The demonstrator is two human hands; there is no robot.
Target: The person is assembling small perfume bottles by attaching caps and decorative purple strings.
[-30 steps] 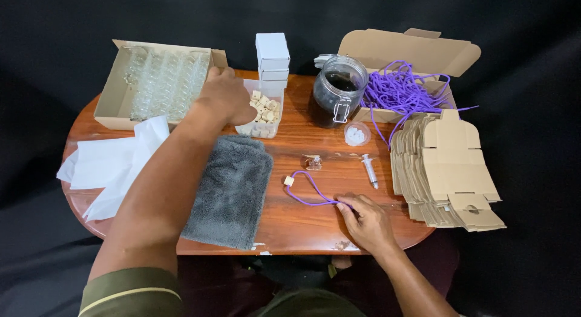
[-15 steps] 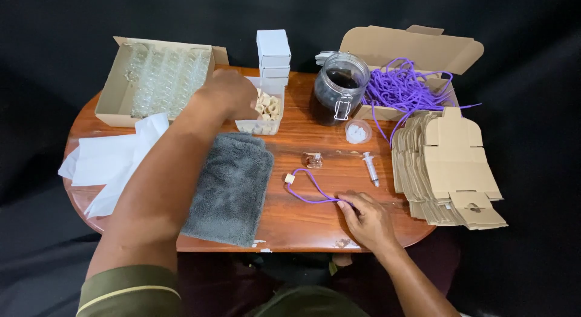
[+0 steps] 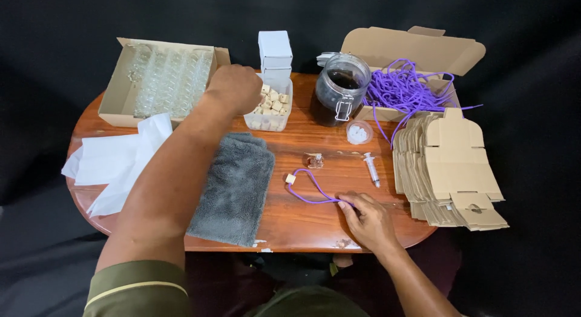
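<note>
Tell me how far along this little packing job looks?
Early. One purple cord already carries a cork and lies under the right hand. The left hand is at the tub of corks. The flat carton blanks lie unfolded, and the box of glass vials looks full.

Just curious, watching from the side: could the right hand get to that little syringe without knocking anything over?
Probably yes. The right hand rests on the purple cord, and the syringe lies just beyond it on bare table, nothing standing between them.
</note>
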